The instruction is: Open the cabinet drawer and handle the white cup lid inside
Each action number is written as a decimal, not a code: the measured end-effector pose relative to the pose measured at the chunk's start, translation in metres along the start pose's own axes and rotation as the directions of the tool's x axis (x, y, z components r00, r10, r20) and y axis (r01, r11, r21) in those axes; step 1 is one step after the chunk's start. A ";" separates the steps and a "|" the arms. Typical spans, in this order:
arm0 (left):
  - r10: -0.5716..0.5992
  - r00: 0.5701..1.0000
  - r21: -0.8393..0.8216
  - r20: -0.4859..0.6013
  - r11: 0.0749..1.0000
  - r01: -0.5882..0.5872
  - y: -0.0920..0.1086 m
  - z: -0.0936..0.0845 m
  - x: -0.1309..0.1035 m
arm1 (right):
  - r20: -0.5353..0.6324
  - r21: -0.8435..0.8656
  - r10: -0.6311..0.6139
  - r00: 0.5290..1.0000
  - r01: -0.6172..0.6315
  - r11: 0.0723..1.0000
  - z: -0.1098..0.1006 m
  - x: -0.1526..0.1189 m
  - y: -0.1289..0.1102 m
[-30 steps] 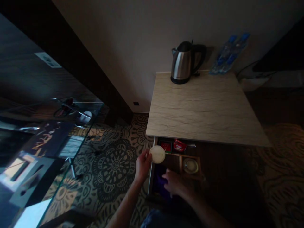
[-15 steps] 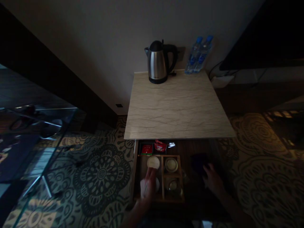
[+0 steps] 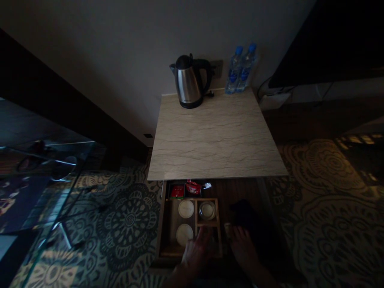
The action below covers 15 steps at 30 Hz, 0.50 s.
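Observation:
My left hand (image 3: 196,250) reaches into the lower right compartment of the wooden divider tray (image 3: 219,218), over a drinking glass that is mostly hidden; its fingertips are lost in the dark. A second glass (image 3: 207,210), with a pale round top, stands in the compartment above. Two round white discs (image 3: 186,209) lie in the left compartment, one behind the other. My right hand (image 3: 241,244) rests low in the drawer with fingers stretched out, beside a small pale object (image 3: 228,230) and a dark bundle (image 3: 244,212), perhaps cloth.
Red sachets (image 3: 193,187) and a red-green packet (image 3: 177,191) lie at the drawer's back left. Above is a marble-look tabletop (image 3: 216,140) with a steel kettle (image 3: 189,84) and two water bottles (image 3: 240,72). A glass table (image 3: 69,188) stands left.
My left hand has moved right, from the white discs to the lower glass compartment. My right hand has moved left, away from the dark bundle. The view has shifted slightly.

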<state>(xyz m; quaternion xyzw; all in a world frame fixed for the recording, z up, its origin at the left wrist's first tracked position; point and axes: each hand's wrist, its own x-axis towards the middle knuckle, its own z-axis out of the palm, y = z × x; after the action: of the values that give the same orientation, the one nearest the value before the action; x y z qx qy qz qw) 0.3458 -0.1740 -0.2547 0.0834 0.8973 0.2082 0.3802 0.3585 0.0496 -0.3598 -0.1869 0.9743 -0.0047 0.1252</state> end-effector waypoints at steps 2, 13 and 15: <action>0.000 0.997 -0.052 -0.076 0.999 -0.003 -0.003 0.002 -0.002 | -0.054 0.014 0.006 0.999 -0.005 1.000 -0.005 -0.012 0.013; -0.537 0.668 -0.535 -0.515 0.810 0.239 -0.093 0.043 -0.054 | -0.147 0.556 0.218 0.965 -0.102 0.825 -0.051 0.067 0.095; -0.741 0.474 -0.616 -0.476 0.666 0.422 -0.096 0.048 -0.068 | -0.270 0.553 0.042 0.962 0.119 0.825 -0.068 0.080 0.044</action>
<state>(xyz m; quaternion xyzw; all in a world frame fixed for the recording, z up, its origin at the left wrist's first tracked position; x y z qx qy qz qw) 0.4283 -0.2668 -0.2828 -0.4031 0.8740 0.2621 0.0698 0.2542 0.0588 -0.3153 -0.1588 0.9330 -0.3204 0.0408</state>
